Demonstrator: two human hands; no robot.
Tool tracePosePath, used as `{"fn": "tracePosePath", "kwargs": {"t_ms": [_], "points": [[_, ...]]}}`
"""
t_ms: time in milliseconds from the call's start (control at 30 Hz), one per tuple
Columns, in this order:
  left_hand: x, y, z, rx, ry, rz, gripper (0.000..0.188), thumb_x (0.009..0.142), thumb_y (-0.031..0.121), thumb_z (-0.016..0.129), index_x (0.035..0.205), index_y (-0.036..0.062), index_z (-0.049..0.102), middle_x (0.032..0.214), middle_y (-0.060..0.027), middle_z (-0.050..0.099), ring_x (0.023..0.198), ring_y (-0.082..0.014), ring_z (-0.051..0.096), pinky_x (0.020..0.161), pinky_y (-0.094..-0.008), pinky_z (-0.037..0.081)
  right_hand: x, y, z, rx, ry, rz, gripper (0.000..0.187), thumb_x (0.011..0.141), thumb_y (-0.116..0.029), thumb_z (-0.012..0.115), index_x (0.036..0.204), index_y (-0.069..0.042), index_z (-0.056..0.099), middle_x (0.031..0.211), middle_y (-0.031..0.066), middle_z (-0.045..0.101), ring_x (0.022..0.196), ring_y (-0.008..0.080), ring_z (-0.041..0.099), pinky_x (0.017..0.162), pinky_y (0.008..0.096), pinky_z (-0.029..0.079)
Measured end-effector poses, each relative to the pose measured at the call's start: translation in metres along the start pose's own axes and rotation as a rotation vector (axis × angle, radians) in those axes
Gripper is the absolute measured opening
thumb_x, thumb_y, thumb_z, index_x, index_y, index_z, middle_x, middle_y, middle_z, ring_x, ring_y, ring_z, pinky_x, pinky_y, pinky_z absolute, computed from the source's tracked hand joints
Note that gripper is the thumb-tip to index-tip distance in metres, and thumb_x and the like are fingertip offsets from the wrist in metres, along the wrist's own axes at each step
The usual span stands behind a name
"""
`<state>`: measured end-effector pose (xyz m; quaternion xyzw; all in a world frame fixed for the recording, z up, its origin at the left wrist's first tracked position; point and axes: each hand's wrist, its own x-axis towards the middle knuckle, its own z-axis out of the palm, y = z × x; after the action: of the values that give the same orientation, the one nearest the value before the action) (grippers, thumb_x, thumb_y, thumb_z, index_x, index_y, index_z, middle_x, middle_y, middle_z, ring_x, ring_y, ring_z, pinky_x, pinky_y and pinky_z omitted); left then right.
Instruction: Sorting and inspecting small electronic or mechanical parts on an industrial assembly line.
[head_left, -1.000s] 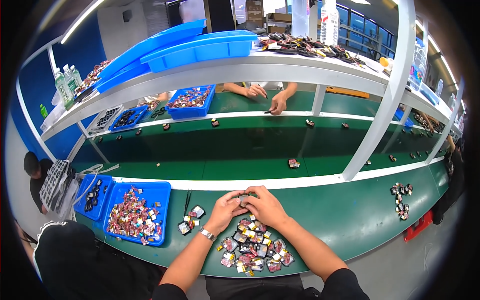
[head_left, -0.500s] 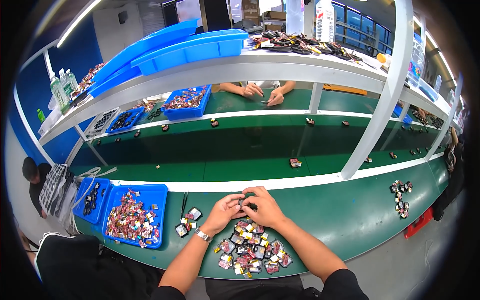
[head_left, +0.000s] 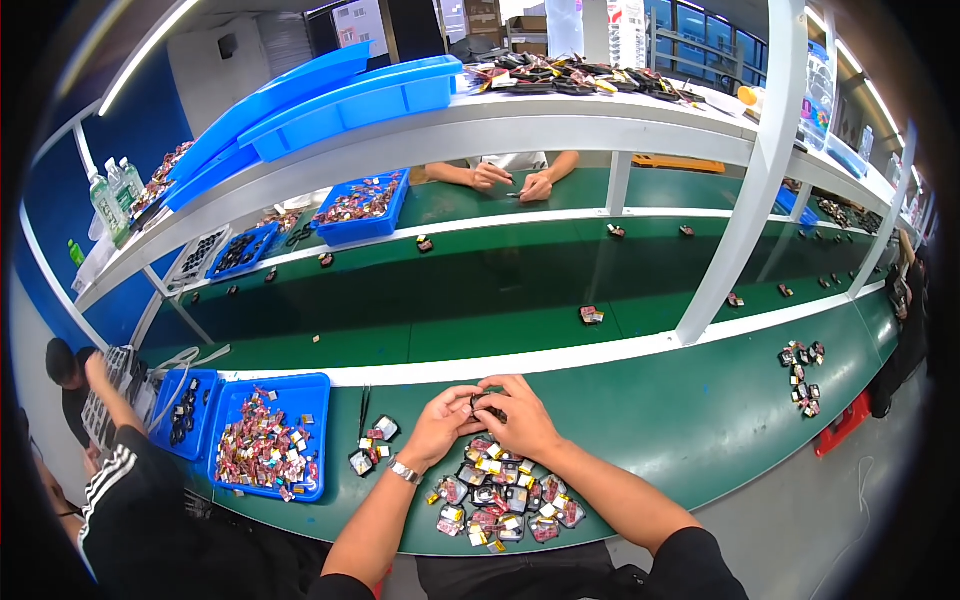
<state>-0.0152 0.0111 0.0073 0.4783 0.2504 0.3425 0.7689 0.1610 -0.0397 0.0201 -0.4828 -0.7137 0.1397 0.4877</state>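
My left hand (head_left: 438, 432) and my right hand (head_left: 522, 422) meet over the green bench, fingers pinched round a small black part (head_left: 487, 408). Its exact kind is mostly hidden by the fingers. Just below my hands lies a pile of small black-cased electronic units (head_left: 498, 500) with red wires and silver and yellow pieces. A few similar units (head_left: 362, 461) sit left of my left wrist, beside dark tweezers (head_left: 364, 410). Farther left, a blue tray (head_left: 325, 440) holds many red-wired components (head_left: 262, 450).
A smaller blue tray (head_left: 208, 420) of black parts adjoins the big one. A white rail (head_left: 450, 366) and a slanted post (head_left: 740, 190) stand beyond my hands. Several units (head_left: 800, 375) lie at right. Across the belt another person's hands (head_left: 535, 186) work; someone's arm (head_left: 122, 400) is at left.
My hands stay together, with the black part showing a little more between the fingers. At the left, a person's arm now reaches up by the stacked trays. The view has shifted slightly.
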Motion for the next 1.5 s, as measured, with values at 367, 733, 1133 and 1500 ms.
{"fn": "tracePosePath", "kwargs": {"t_ms": [367, 733, 1133, 1500], "points": [[0.002, -0.002, 0.000, -0.044, -0.003, 0.013, 0.030, 0.098, 0.010, 0.053, 0.125, -0.0005, 0.048, 0.113, -0.0125, 0.063, 0.105, -0.0204, 0.064, 0.093, -0.0377, 0.054, -0.005, 0.005, 0.008, 0.057, 0.057, 0.106, 0.015, 0.076, -0.008, 0.072, 0.091, -0.009, 0.074, 0.111, 0.0078, 0.064, 0.107, 0.0291, 0.058, 0.092, 0.0384, 0.048], [0.000, -0.006, -0.001, 0.004, 0.006, 0.040, 0.024, 0.100, 0.004, 0.045, 0.124, 0.0001, 0.048, 0.118, -0.0136, 0.060, 0.108, -0.0198, 0.062, 0.094, -0.0351, 0.054, -0.004, 0.007, 0.012, 0.122, 0.021, 0.139, 0.017, 0.077, -0.009, 0.072, 0.094, -0.009, 0.074, 0.116, 0.0082, 0.064, 0.113, 0.0291, 0.056, 0.095, 0.0383, 0.047], [0.002, -0.006, 0.000, -0.034, 0.052, 0.098, 0.021, 0.098, 0.004, 0.050, 0.119, 0.0026, 0.048, 0.120, -0.0133, 0.061, 0.107, -0.0202, 0.062, 0.092, -0.0366, 0.054, -0.002, 0.003, 0.015, 0.070, 0.069, 0.070, 0.017, 0.078, -0.005, 0.066, 0.093, -0.006, 0.073, 0.117, 0.0095, 0.063, 0.114, 0.0306, 0.053, 0.098, 0.0394, 0.045], [0.001, -0.009, 0.005, 0.030, 0.147, 0.112, 0.024, 0.100, 0.002, 0.044, 0.124, 0.0016, 0.047, 0.122, -0.0127, 0.060, 0.107, -0.0187, 0.062, 0.092, -0.0331, 0.055, -0.001, -0.002, 0.010, 0.021, 0.047, 0.003, 0.020, 0.079, -0.004, 0.064, 0.098, -0.005, 0.069, 0.126, 0.0138, 0.056, 0.116, 0.0347, 0.051, 0.098, 0.0414, 0.044]]}}
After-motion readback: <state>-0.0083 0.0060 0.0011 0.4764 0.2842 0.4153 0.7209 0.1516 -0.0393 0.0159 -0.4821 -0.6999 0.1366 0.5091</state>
